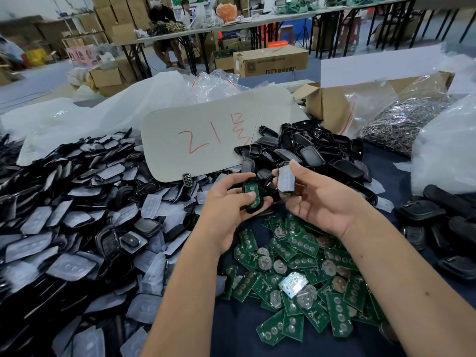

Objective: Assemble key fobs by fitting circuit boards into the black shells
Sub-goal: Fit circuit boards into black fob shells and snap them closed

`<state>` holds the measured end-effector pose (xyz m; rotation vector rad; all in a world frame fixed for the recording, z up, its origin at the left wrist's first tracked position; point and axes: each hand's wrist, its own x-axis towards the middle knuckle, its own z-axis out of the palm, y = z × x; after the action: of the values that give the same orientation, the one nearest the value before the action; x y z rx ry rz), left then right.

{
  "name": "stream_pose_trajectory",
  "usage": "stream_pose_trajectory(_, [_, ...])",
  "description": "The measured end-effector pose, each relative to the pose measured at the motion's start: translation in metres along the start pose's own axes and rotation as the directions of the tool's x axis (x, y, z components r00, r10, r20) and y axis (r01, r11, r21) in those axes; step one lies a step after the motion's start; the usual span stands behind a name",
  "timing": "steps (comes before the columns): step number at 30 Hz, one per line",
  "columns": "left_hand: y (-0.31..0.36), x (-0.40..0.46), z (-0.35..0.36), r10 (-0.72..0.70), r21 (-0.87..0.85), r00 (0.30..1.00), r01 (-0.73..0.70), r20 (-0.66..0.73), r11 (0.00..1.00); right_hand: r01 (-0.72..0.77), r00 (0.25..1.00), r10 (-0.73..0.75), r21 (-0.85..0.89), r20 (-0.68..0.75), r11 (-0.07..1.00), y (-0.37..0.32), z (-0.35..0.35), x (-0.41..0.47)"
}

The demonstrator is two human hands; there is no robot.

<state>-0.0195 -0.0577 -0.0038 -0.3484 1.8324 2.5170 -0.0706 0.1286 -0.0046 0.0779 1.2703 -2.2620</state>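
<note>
Head view: the green circuit board (252, 195) sits in the black plastic shell half (253, 196) that your left hand (230, 202) grips, thumb pressing on it. If it lies skewed, it may jam. Your right hand (313, 194) pinches a second black shell half with a translucent pad (285, 179) just beside; closing misaligned could pinch the board. A slip drops it into the pile of loose green boards (296, 279) below.
</note>
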Motion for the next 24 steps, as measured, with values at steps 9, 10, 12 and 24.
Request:
stream_pose_trajectory(9, [-0.012,0.005,0.004,0.325,0.766,0.946,-0.192,-0.023,0.614,0.050,0.989,-0.077,-0.207,-0.128,0.977,0.003,-0.002,0.005])
stream_pose_trajectory(10, [-0.013,0.006,0.003,0.334,0.804,0.942,-0.196,-0.003,0.561,0.066,0.988,-0.095,-0.230,-0.119,0.971,0.003,-0.002,0.005])
stream_pose_trajectory(12, [-0.014,0.006,0.000,0.344,0.843,0.939,-0.199,0.018,0.499,0.100,0.988,-0.129,-0.284,-0.086,0.954,0.004,-0.001,0.005])
stream_pose_trajectory(24, [-0.008,0.003,0.008,0.360,0.385,0.931,-0.313,-0.057,0.868,0.395,0.902,-0.416,-0.613,0.117,0.684,0.014,0.009,0.005])
